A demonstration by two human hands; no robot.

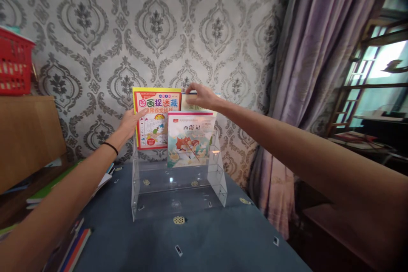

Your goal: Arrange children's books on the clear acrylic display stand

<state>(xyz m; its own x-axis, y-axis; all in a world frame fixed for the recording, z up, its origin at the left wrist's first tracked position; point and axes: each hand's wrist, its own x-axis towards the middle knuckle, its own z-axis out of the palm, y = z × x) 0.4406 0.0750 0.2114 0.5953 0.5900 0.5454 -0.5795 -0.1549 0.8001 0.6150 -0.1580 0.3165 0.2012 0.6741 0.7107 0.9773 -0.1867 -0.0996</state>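
A clear acrylic tiered stand point(219, 178) holds several children's books. My left hand point(128, 122) grips the left edge of a red picture book point(151, 131) with a yellow border, thumb across its front. My right hand point(202, 96) reaches over from the right, its fingers bent at the top edge of a pale cream book point(208, 109), next to the red one. Part of the cream book is hidden by that hand and by a front book point(188, 140) with a fox-like figure, which leans one tier lower. The lower tiers show bare acrylic.
The stand rests on a dark blue tablecloth point(197, 238) with pineapple prints. Stacked books point(72, 248) lie at the left, near a wooden box point(28, 136) under a red basket point(14, 61). Patterned wallpaper is behind, and a purple curtain point(306, 51) hangs at the right.
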